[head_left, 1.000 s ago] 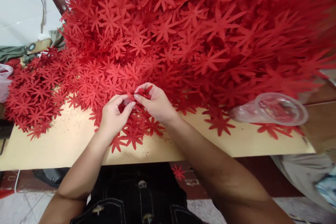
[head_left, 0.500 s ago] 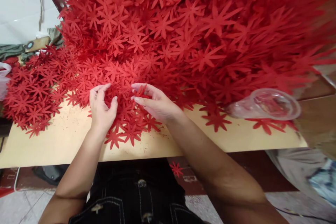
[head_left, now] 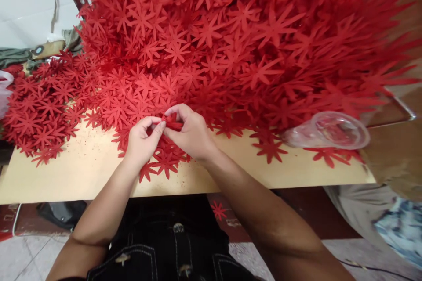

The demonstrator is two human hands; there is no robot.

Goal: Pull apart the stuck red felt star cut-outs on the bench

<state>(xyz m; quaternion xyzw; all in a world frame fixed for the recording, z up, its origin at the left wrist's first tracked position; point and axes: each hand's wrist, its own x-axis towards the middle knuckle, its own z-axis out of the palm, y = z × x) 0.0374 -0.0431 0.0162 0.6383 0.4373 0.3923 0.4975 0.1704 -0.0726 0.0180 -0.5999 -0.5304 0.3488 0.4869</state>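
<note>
A person's bare right hand (head_left: 194,134) clamps a folded red piece (head_left: 174,126) between thumb and fingers just above the near edge of a spread of red cutouts, left of the middle of the table. The left hand (head_left: 142,139) meets it from the left, thumb and forefinger tips close together at the piece's left end; whether they grip it, one cannot tell. Under and around the hands lie loose, many-petaled red cutouts (head_left: 167,162), a few reaching onto the bare near part of the pale yellow table (head_left: 89,167). Beyond them a great red mound (head_left: 211,35) rises across the far side, blurred toward the far right, while a lower red heap (head_left: 42,109) spreads at left beside a whitish plastic bag (head_left: 4,96). To the right, a clear plastic cup (head_left: 325,131) lies tipped on its side, more red cutouts just beside it. A brown cardboard surface (head_left: 392,151) stands at far right. On the near side, the person wears a black garment (head_left: 178,241) with pale stitching; one red cutout (head_left: 218,210) shows below the table's edge.
</note>
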